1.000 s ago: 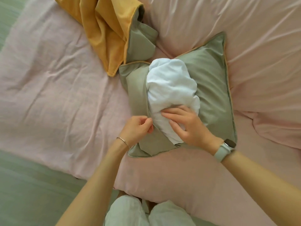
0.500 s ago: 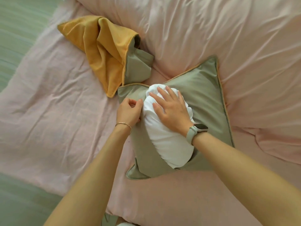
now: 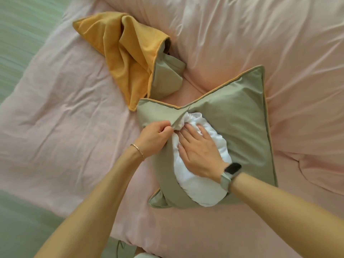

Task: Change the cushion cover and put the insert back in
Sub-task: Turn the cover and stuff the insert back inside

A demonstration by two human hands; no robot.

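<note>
No text, label, brand, number or sign can be read on anything here.

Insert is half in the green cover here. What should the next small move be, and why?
Probably the right hand should push the white insert further under the flap while the left hand pulls that pinched edge of the green cover over it. A long bulge of insert shows through the opening, and the cover's corner nearest the left hand looks flat and unfilled.
</note>
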